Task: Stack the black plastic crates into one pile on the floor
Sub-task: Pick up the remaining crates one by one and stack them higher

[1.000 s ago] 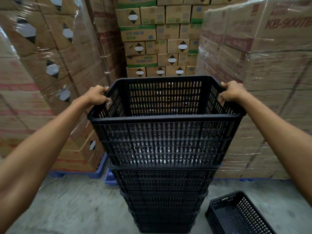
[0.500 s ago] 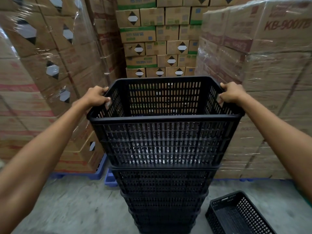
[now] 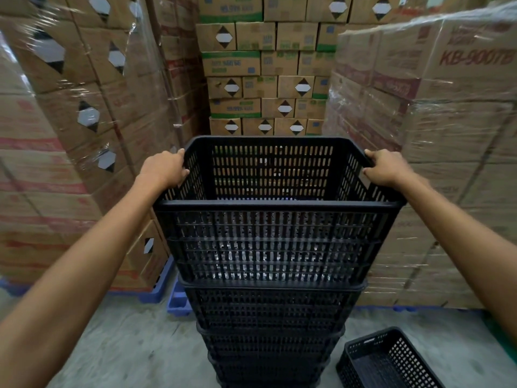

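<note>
- Your left hand (image 3: pixel 165 169) and right hand (image 3: pixel 387 168) each clasp a side rim of the top crate (image 3: pixel 275 219).
- It sits atop the pile (image 3: pixel 272 331) on the floor (image 3: pixel 117 345); press evenly so it nests square.
- A loose crate (image 3: pixel 386 359) waits beside.

Five stacked crates (image 3: pixel 275 247), one loose crate (image 3: pixel 387 359), two hands.
</note>
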Available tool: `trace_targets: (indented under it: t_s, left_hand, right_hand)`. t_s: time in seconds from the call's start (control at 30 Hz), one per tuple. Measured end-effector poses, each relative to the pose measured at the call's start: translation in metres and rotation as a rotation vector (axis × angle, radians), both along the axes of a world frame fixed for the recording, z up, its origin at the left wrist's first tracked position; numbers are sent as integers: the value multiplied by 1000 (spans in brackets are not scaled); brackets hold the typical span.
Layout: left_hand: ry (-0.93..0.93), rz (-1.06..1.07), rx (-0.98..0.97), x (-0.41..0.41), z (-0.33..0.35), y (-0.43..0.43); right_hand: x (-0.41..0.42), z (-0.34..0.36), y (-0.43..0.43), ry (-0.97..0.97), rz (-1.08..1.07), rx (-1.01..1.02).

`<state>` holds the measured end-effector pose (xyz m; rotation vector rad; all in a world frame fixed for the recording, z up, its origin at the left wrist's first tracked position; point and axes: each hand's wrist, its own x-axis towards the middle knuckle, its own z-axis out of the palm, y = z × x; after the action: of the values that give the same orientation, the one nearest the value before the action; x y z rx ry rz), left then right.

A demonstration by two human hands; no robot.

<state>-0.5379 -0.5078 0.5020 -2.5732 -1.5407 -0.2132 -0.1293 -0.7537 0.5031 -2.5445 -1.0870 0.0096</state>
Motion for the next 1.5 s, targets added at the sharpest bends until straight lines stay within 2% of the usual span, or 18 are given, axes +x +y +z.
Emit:
trace_targets:
  t_s: [0.07,0.17,0.27,0.33,0.4,0.5,0.57,0.87,1.03,1.13,1.23,1.3,1.4,1.5]
  left_hand:
    - [57,-9,38,-1,1,-3]
    - [35,-72,97,0,0,-3]
    - [26,-93,-97,2,-1,0]
    - [56,-82,-248,0,-3,6]
    - [81,-79,-303,-2,-5,12]
    - [105,-67,-270,3,-9,14]
    - [133,-60,-196,4,-13,11]
    - [4,-96,-176,-2,-24,13]
    - [26,-102,-128,-3,-25,14]
    - [51,-88,-120,-2,-21,10]
    - [-12,-59,-149,0,-9,-5]
    - [-66,-43,-142,9,3,-19]
    - [-233,-107,-95,45,23,-60]
    - [-458,-304,-29,106,44,-120]
  right_hand:
    - [-6,1,0,-59,32,-18]
    - [-11,3,-3,-151,42,59]
    - [-14,5,-7,-199,50,36]
    - [-16,6,-8,-240,83,-88]
    - [-19,7,-6,-261,124,-231]
    - [-21,5,-6,-162,165,-400]
    - [-22,3,-7,-137,168,-432]
    - [-12,-7,-5,-175,173,-380]
    - [-16,-7,-7,-184,173,-370]
    - [-19,-4,-9,-172,188,-326]
    - [-20,0,-14,-145,199,-240]
    - [-20,4,-17,-54,219,-137]
    - [-13,10,-37,90,192,94]
    - [0,4,-67,156,126,318]
